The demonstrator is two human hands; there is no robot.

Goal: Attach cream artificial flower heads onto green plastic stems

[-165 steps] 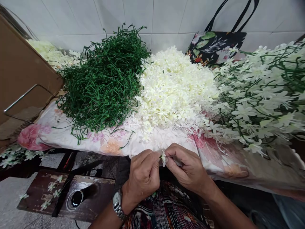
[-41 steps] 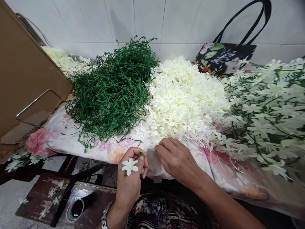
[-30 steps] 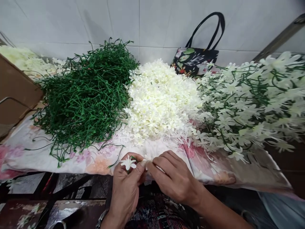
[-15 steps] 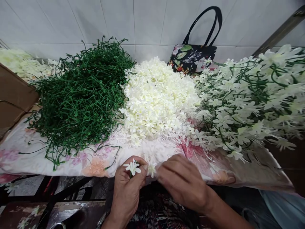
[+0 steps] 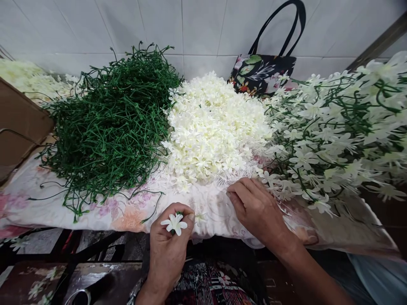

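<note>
My left hand is closed round the green stem of a white artificial flower, whose open petals face up above the fingers. Most of that stem is hidden in the palm. Further right, my right hand hovers low over the cloth with its fingers curled together. Its fingertips are just in front of the thin white stamens at the near edge of the heap of white blossoms. Whatever those fingertips pinch, if anything, I cannot make out. A single pale flower lies on the cloth beside my left hand.
A tangled heap of green stems fills the left of the floral cloth. At the right lie many assembled white flowers on stems. A cardboard box stands far left; a floral bag leans against the tiled wall.
My right hand has moved away from my left hand, to the right and forward toward the stamens. The left hand stays nearly in place, still holding the flower.
</note>
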